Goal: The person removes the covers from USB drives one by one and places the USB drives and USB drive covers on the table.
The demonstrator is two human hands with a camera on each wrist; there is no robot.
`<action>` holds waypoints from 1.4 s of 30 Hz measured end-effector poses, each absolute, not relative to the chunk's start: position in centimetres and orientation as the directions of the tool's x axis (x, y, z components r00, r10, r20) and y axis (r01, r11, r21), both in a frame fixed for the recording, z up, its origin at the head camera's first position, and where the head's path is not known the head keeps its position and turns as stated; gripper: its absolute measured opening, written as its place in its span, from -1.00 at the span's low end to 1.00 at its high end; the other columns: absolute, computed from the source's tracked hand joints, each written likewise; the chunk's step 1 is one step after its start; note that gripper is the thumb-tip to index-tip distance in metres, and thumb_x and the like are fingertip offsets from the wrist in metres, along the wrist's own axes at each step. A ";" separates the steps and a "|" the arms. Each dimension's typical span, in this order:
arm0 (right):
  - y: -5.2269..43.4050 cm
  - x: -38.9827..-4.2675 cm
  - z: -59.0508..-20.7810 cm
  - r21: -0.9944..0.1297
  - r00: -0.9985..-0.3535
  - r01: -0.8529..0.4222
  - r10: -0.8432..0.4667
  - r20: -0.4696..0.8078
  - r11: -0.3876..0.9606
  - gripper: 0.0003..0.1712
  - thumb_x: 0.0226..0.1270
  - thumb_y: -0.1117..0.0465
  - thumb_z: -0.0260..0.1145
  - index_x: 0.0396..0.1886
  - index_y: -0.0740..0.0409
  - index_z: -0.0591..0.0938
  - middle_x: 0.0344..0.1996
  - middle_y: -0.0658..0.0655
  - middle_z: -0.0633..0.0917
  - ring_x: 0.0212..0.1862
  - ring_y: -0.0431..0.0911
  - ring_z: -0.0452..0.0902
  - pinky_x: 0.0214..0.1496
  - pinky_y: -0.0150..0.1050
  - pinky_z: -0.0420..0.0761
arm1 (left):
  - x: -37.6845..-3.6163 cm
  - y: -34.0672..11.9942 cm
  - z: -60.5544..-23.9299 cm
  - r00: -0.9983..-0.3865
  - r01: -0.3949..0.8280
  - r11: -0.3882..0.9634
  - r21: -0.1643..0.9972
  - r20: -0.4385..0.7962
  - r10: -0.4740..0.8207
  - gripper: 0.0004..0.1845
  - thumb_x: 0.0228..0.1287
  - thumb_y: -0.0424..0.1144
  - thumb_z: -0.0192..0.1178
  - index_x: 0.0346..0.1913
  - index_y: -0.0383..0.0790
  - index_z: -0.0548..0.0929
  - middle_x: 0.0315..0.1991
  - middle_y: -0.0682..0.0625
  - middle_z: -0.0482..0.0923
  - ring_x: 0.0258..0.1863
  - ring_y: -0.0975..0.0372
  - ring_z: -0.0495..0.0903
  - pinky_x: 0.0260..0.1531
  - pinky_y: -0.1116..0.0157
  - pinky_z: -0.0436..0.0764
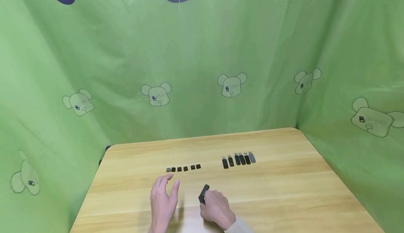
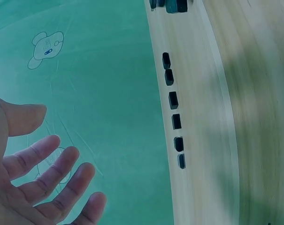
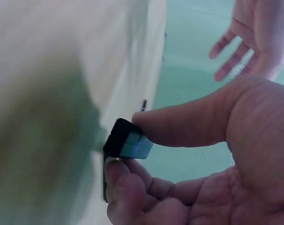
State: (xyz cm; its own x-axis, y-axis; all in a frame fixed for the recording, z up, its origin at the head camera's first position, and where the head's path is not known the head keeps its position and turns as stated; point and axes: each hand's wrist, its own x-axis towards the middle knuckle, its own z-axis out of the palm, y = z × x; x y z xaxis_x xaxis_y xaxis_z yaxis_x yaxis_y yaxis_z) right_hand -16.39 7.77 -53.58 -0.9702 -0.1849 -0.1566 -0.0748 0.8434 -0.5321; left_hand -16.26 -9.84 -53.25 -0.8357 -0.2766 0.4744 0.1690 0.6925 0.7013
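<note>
Right hand (image 1: 216, 208) pinches a black USB stick (image 1: 203, 193) between thumb and fingers, just above the counter (image 1: 284, 198); left hand (image 1: 162, 198) hovers beside it, fingers spread and relaxed, holding nothing; six small caps (image 1: 183, 168) lie in a row; six sticks (image 1: 238, 159) lie in another row, well apart; judged, capping is barely begun.

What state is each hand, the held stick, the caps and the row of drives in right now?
left hand: open, fingers spread, holding nothing.
right hand: pinches a black USB stick between thumb and fingers.
black USB stick: raised off the table; whether capped, cannot tell.
row of six small caps: lying loose, spaced apart.
row of six USB drives: lying side by side, metal plugs bare, uncapped.
</note>
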 end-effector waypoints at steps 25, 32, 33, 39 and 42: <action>9.4 -17.6 -46.6 -0.711 -0.968 -0.245 -0.129 0.214 0.659 -0.87 0.36 0.30 0.36 -0.22 0.28 0.58 -0.50 0.04 0.67 -0.53 -0.29 0.47 -0.53 -0.48 0.50 | -16.8 -8.5 -51.9 -0.776 0.316 0.700 0.641 0.599 -0.198 -0.75 0.17 -0.30 0.43 -0.09 -0.29 0.72 -0.13 -0.12 0.76 -0.10 0.08 0.66 -0.02 -0.02 0.62; 9.3 -17.4 -45.6 -0.703 -0.954 -0.279 -0.107 0.279 0.654 -0.83 0.33 0.29 0.39 -0.18 0.29 0.61 -0.44 0.09 0.71 -0.42 -0.23 0.59 -0.39 -0.48 0.59 | -16.6 -7.6 -50.7 -0.772 0.363 0.669 0.649 0.611 -0.174 -0.76 0.16 -0.27 0.46 -0.11 -0.22 0.73 -0.14 -0.08 0.75 -0.09 0.15 0.63 -0.04 0.11 0.60; 9.3 -17.3 -45.5 -0.701 -0.953 -0.280 -0.103 0.284 0.656 -0.83 0.33 0.29 0.40 -0.18 0.28 0.61 -0.43 0.10 0.72 -0.41 -0.22 0.61 -0.37 -0.47 0.61 | -16.5 -7.5 -50.5 -0.770 0.375 0.661 0.650 0.615 -0.168 -0.77 0.16 -0.27 0.46 -0.12 -0.21 0.73 -0.14 -0.07 0.75 -0.09 0.15 0.63 -0.04 0.12 0.60; 9.0 -16.4 -45.1 -0.690 -0.942 -0.304 -0.100 0.321 0.657 -0.81 0.29 0.30 0.43 -0.18 0.29 0.62 -0.40 0.15 0.75 -0.40 -0.15 0.68 -0.36 -0.48 0.64 | -16.3 -6.5 -49.2 -0.772 0.450 0.593 0.668 0.624 -0.117 -0.84 0.24 -0.25 0.40 -0.14 -0.17 0.74 -0.11 -0.02 0.75 -0.04 0.20 0.61 -0.02 0.17 0.59; 8.8 -16.0 -45.0 -0.680 -0.927 -0.347 -0.124 0.355 0.646 -0.80 0.25 0.34 0.44 -0.19 0.30 0.62 -0.41 0.16 0.75 -0.43 -0.17 0.67 -0.39 -0.50 0.62 | -16.3 -6.1 -48.6 -0.785 0.471 0.551 0.689 0.612 -0.094 -0.84 0.31 -0.21 0.36 -0.10 -0.15 0.74 -0.09 0.00 0.75 -0.02 0.24 0.59 0.00 0.18 0.57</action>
